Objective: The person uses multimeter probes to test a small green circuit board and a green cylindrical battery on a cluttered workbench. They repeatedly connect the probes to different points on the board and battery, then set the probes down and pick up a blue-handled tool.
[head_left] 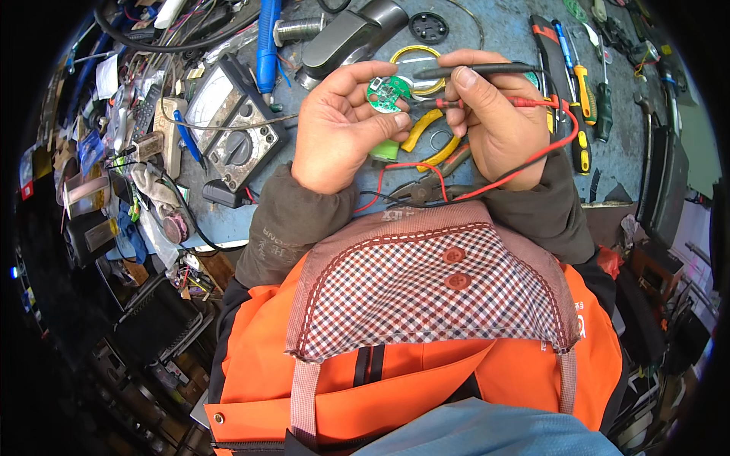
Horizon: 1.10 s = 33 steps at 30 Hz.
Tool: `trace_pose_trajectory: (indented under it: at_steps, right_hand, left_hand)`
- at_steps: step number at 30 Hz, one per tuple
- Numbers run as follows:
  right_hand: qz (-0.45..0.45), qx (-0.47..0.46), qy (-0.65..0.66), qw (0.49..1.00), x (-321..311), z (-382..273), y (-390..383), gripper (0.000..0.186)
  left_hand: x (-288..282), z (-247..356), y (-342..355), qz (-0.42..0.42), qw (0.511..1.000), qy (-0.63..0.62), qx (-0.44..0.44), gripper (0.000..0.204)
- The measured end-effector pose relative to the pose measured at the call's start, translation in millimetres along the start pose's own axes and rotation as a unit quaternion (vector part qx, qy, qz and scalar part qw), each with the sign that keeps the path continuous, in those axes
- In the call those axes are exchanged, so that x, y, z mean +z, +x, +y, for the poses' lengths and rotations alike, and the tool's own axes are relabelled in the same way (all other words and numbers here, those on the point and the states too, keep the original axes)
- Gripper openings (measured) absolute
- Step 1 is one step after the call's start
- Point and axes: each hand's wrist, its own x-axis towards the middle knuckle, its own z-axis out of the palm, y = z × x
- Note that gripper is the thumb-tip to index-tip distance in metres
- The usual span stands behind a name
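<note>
A small round green circuit board (386,93) is pinched between the thumb and fingers of my left hand (331,131). My right hand (503,129) is closed around two test probes, a black probe (498,68) and a red probe (525,102), held almost parallel. Both probes point left at the board; whether their tips touch it I cannot tell. A red lead loops down past my right wrist. Below the board shows a bright green piece (385,150), partly behind my left hand. An analog multimeter (242,125) lies left of my left hand.
Yellow-handled pliers (435,144) and a yellow ring (414,53) lie on the blue bench (487,34) around my hands. Beyond stand a grey plastic housing (353,39) and a black disc (429,28). Several screwdrivers (584,95) lie to the right; clutter crowds the left.
</note>
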Motion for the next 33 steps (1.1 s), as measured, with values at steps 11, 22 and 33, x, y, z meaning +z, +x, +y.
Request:
trace_pose_trajectory:
  at_steps: [11, 22, 33]
  right_hand:
    - [-0.025, -0.007, -0.015, 1.000, 9.9, 5.1, -4.5, 0.021]
    - [-0.039, -0.023, -0.004, 0.999, 10.4, 10.3, -2.9, 0.017]
    - [-0.044, -0.015, -0.001, 0.999, 11.0, 10.0, -2.0, 0.017]
  left_hand:
    - [2.5, 2.6, -1.2, 0.001, 1.000, 0.000, -0.004, 0.050]
    - [1.0, 0.3, -0.6, -0.001, 1.000, 0.005, -0.008, 0.050]
    - [0.8, 0.8, -2.7, 0.001, 1.000, -0.006, -0.007, 0.049]
